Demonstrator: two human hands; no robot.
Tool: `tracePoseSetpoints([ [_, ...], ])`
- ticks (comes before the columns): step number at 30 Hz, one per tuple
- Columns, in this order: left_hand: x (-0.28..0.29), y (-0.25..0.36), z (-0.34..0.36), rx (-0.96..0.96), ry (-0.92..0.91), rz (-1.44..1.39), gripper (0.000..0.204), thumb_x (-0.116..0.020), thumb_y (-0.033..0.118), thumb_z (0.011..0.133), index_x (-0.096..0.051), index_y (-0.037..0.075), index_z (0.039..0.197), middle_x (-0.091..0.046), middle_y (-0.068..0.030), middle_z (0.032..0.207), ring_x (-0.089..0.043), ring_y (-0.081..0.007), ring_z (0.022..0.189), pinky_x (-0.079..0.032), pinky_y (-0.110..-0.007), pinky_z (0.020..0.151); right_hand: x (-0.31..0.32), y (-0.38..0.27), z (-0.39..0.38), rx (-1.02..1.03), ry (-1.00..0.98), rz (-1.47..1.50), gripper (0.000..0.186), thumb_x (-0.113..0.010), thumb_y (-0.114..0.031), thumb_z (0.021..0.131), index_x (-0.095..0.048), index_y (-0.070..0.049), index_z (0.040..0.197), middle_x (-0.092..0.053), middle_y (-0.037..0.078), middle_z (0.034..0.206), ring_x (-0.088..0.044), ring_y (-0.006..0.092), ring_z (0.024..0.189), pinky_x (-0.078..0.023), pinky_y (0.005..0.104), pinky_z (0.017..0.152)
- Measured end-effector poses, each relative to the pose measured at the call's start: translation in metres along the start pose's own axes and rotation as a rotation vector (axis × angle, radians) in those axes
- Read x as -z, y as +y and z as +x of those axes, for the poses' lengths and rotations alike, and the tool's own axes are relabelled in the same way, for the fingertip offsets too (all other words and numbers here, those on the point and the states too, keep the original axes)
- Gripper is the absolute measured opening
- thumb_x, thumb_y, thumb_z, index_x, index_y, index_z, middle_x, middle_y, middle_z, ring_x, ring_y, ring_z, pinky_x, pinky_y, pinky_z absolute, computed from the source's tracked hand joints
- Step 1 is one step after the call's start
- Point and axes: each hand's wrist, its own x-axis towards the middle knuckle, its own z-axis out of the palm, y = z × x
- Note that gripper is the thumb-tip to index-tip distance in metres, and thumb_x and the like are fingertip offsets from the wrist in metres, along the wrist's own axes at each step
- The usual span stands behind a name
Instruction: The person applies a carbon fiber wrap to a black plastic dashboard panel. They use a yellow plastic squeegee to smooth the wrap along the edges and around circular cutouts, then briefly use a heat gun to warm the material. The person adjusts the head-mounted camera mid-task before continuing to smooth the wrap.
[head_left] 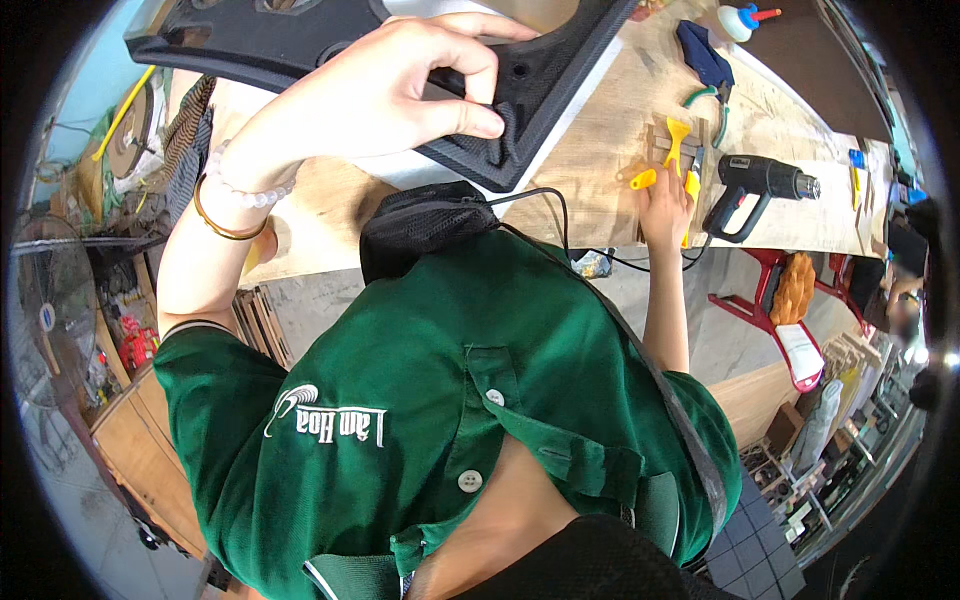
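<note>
My left hand [400, 100], closed, pinches the edge of a piece of black textured material [503, 140] at the corner of a black panel with cutouts [180, 45]. The panel lies over a white board [570, 120] at the top of the view. On the right, my right hand [668, 200] has its fingers closed on a yellow scraper [676, 135], among other yellow-handled tools [641, 179]. A black and silver heat gun [745, 190] lies just right of that hand.
Pliers with green handles [720, 100], dark cloth [700, 55] and a white squeeze bottle [738, 22] are on the wooden table [590, 220]. A black mesh bag [420, 225] with cable sits at its near edge. Red chairs [775, 330] stand right; a fan [45, 310] left.
</note>
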Motion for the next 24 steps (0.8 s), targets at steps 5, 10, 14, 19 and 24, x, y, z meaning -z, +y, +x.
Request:
tracePoseSetpoints([
  [5, 0.004, 0.003, 0.002, 0.015, -0.057, 0.118, 0.019, -0.074, 0.016, 0.082, -0.06, 0.004, 0.078, -0.049, -0.016, 0.147, -0.049, -0.0328, 0.132, -0.033, -0.045, 0.109, 0.069, -0.016, 0.037, -0.415, 0.146, 0.556, 0.033, -0.06, -0.024, 0.098, -0.057, -0.008, 0.126, -0.063, 0.021, 0.123, -0.069, 0.0321, 0.099, -0.053, 0.0385, 0.087],
  [10, 0.012, 0.011, 0.01, -0.015, -0.189, 0.128, 0.026, -0.071, 0.031, 0.087, -0.063, 0.007, 0.082, -0.04, -0.0231, 0.145, -0.036, -0.0407, 0.138, -0.03, -0.049, 0.11, 0.177, -0.084, 0.054, 0.263, 0.505, 1.309, 0.025, -0.059, -0.006, 0.097, -0.056, 0.006, 0.118, -0.064, 0.017, 0.112, -0.068, 0.0229, 0.094, -0.055, 0.0339, 0.086],
  [14, 0.015, 0.015, 0.014, -0.051, -0.203, 0.14, 0.023, -0.074, 0.026, 0.085, -0.062, 0.007, 0.082, -0.04, -0.0223, 0.144, -0.037, -0.04, 0.137, -0.028, -0.05, 0.111, 0.221, -0.147, 0.053, 0.641, 0.307, 1.34, 0.02, -0.071, -0.007, 0.087, -0.067, 0.0, 0.105, -0.071, 0.01, 0.103, -0.067, 0.0195, 0.086, -0.051, 0.0302, 0.08],
  [19, 0.018, 0.015, 0.014, 0.005, -0.234, 0.089, 0.017, -0.075, 0.02, 0.082, -0.063, 0.007, 0.08, -0.04, -0.0222, 0.144, -0.037, -0.0391, 0.136, -0.027, -0.051, 0.111, 0.235, -0.176, 0.066, 0.666, 0.173, 1.253, 0.012, -0.072, -0.007, 0.084, -0.072, -0.007, 0.096, -0.073, 0.001, 0.098, -0.067, 0.021, 0.083, -0.05, 0.0302, 0.075],
  [24, 0.018, 0.003, 0.015, 0.014, -0.235, 0.076, 0.014, -0.075, 0.015, 0.08, -0.064, 0.006, 0.079, -0.041, -0.0235, 0.141, -0.043, -0.0398, 0.131, -0.033, -0.045, 0.108, 0.236, -0.183, 0.067, 0.63, 0.129, 1.276, 0.011, -0.072, -0.007, 0.083, -0.071, -0.008, 0.094, -0.072, 0.001, 0.094, -0.066, 0.0209, 0.077, -0.049, 0.0308, 0.071],
])
